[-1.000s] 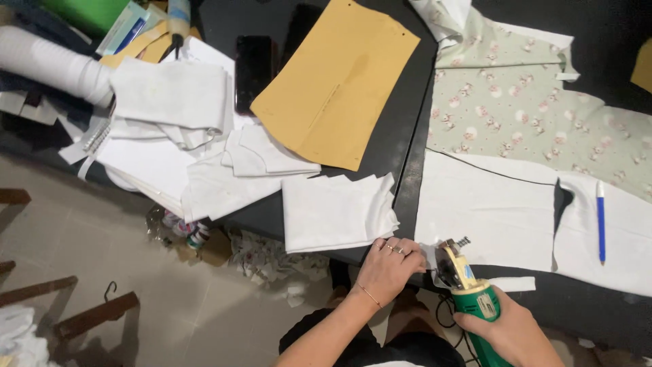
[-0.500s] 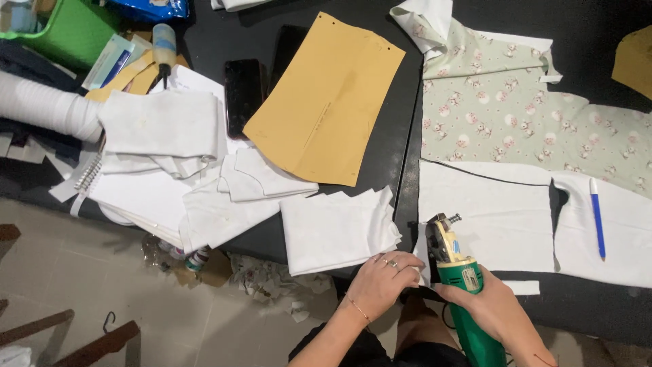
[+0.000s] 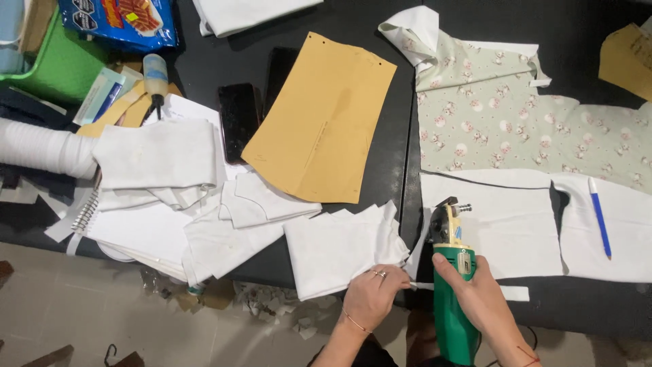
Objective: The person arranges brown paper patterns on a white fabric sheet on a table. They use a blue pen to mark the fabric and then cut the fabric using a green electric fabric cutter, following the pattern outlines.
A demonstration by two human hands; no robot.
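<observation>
My right hand (image 3: 475, 292) grips the green body of an electric rotary fabric cutter (image 3: 448, 272), whose yellow and black head rests on the left edge of a white fabric panel (image 3: 496, 224). My left hand (image 3: 372, 293) pinches the lower right edge of a stack of cut white fabric pieces (image 3: 339, 248) just left of the cutter. A narrow white strip (image 3: 506, 292) lies below my right hand. A pale green printed fabric (image 3: 516, 129) spreads above the white panel on the black table (image 3: 401, 156).
A tan paper pattern (image 3: 326, 122) lies at the centre, with two dark phones (image 3: 238, 119) to its left. More white pieces (image 3: 156, 163) pile up at the left over a spiral notebook. A blue pen (image 3: 599, 217) rests on white fabric at right. A green bin (image 3: 61, 68) stands top left.
The view has tilted up the table. The cutter has moved forward onto the white panel's left edge. My left hand has shifted onto the stack of white pieces.
</observation>
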